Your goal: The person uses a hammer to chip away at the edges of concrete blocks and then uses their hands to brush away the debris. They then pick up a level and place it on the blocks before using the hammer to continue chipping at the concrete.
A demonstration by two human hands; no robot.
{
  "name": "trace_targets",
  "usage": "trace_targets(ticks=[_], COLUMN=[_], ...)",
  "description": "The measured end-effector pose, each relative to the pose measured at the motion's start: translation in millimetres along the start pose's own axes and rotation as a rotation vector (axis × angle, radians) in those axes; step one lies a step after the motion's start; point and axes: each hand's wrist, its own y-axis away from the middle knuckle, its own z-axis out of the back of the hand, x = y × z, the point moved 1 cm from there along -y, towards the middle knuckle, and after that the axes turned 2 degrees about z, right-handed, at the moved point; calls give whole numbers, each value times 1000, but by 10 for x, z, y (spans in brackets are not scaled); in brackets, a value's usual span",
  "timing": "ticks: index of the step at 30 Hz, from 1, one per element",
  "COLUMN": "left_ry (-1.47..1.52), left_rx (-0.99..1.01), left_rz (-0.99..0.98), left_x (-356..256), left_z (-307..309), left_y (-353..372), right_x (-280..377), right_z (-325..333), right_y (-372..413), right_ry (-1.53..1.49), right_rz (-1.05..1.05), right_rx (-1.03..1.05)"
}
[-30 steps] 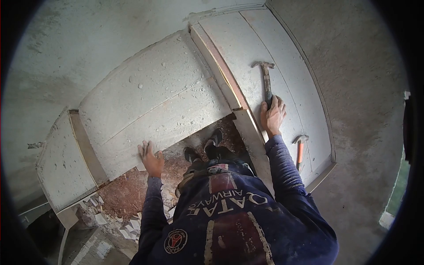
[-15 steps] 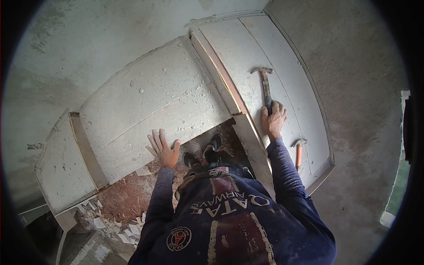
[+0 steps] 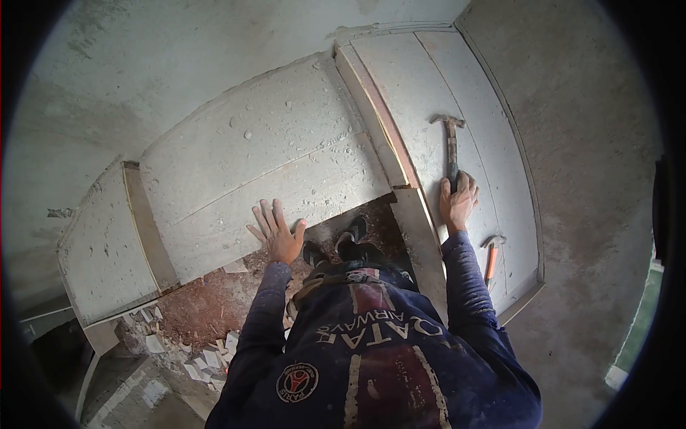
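Observation:
My left hand (image 3: 282, 236) lies with spread fingers on the front edge of a low, dusty pale slab (image 3: 250, 157) strewn with crumbs of debris. My right hand (image 3: 457, 204) is wrapped round the dark grip of a claw hammer (image 3: 451, 143), on a higher pale slab (image 3: 400, 79) at the right. The hammer's head points away from me. Closer to me on that same slab rests a second hammer (image 3: 491, 261) with an orange handle, apart from my hand.
A raised step edge (image 3: 375, 118) divides the two slabs. Reddish dirt (image 3: 200, 311) and broken white pieces (image 3: 207, 361) cover the floor at lower left. A lower panel (image 3: 107, 247) stands at far left. Rough grey walls (image 3: 579, 164) surround the slabs.
The whole view has shifted slightly, so the slabs and hammers appear further right. Both hands keep their places, the left flat on the slab and the right round the hammer grip.

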Motion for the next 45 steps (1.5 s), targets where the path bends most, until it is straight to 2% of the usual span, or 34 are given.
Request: trace_targets(ticks=[32, 36, 39, 41, 42, 44, 45], left_ry=[-4, -40, -75, -104, -103, -93, -90], left_rx=[-12, 19, -38, -285, -282, -306, -306], left_rz=[-59, -21, -13, -18, -19, 143, 145], left_x=[-14, -57, 20, 26, 27, 21, 1], left_z=[42, 98, 19, -7, -17, -30, -33], left_y=[-41, -116, -315, -469, -542, -673, -704], right_x=[16, 36, 27, 28, 40, 46, 38], right_z=[-4, 18, 14, 16, 28, 33, 27], right_y=[-2, 0, -8, -8, 1, 2, 3], right_ry=[-7, 3, 4, 1, -6, -11, -8], right_rz=[-15, -20, -19, -14, -15, -13, -9], right_rx=[-7, 12, 19, 14, 15, 16, 8])
